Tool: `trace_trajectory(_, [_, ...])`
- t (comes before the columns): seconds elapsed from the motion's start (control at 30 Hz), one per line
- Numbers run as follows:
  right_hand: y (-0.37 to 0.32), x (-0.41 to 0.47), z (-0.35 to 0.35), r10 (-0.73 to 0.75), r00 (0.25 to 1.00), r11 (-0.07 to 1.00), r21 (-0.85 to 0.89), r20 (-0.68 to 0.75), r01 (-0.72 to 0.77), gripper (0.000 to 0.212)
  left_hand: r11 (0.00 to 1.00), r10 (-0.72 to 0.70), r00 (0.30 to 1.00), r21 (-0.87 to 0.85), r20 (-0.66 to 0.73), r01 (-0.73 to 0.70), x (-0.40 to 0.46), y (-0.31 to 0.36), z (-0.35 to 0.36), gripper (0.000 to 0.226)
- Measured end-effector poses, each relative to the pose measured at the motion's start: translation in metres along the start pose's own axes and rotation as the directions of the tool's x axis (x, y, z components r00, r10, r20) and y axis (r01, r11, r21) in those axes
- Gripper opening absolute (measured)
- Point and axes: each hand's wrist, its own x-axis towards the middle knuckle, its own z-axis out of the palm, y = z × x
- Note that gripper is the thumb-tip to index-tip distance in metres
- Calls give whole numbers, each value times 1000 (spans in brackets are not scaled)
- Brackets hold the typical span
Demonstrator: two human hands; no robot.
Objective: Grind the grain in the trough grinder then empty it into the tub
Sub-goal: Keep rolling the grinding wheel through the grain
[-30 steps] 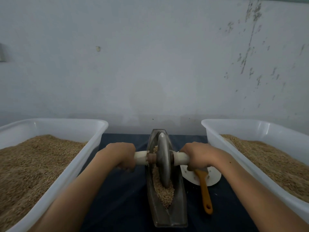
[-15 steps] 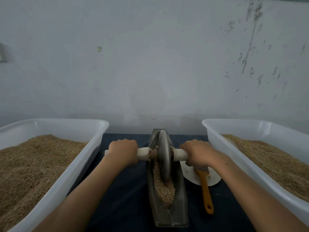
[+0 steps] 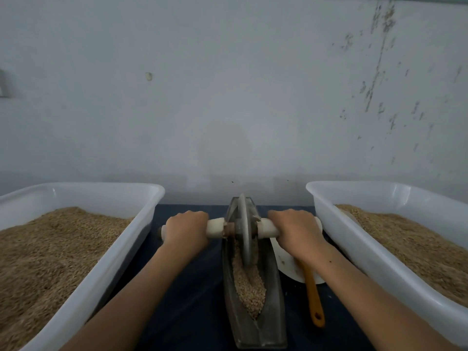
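We see the left hand (image 3: 186, 230) curled over the pale axle handle (image 3: 215, 227) on the left of the grinding wheel (image 3: 243, 229), fingers wrapped down round it in a firm grip. The right hand (image 3: 295, 231) wraps the matching handle (image 3: 268, 227) on the right of the wheel in the same way, knuckles up. Both forearms reach in from the bottom corners of the frame toward the centre.

Between the hands the thin metal wheel stands upright on its edge in the far part of the trough grinder (image 3: 254, 325), a long dark boat-shaped channel running from the lower centre of the frame up toward the wall. The grain (image 3: 249, 287) lies in the trough below the wheel, heaped toward the near part.

Just right of the trough, under the right wrist, we see a white plate (image 3: 287, 264) with an orange-handled tool (image 3: 314, 297) lying on it, its handle pointing toward the bottom of the frame.

All this sits on a dark blue worktop (image 3: 192, 300). A white tub (image 3: 121, 254) fills the lower left of the frame and another tub (image 3: 354, 239) the lower right, each holding a bed of brown grain. Behind stands a pale scuffed wall (image 3: 228, 97).
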Motion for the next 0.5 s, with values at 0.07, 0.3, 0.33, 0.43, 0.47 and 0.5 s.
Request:
trace_trajectory(0.07, [0, 0, -2, -18, 999, 1000, 9, 29, 18, 16, 1000, 17, 1000, -11, 17, -17, 1, -2, 2, 24])
trace_trajectory(0.3, [12, 5, -19, -56, 876, 996, 88, 479, 16, 33, 994, 89, 966, 41, 242, -101, -1, -2, -13, 41])
trace_trajectory(0.33, [15, 5, -18, -58, 851, 992, 127, 521, -10, 35, 992, 93, 964, 58, 249, -111, -1, 0, -14, 43])
trace_trajectory(0.43, [19, 3, -14, -67, 832, 978, 201, 551, -55, 38, 988, 97, 968, 92, 229, -121, -2, 2, -16, 41])
trace_trajectory(0.47, [19, 3, -13, -69, 844, 980, 195, 532, -43, 37, 989, 94, 974, 92, 204, -115, -1, 2, -15, 39])
trace_trajectory(0.5, [18, 3, -11, -71, 865, 984, 175, 497, -20, 34, 990, 91, 980, 88, 174, -108, -1, 2, -14, 36])
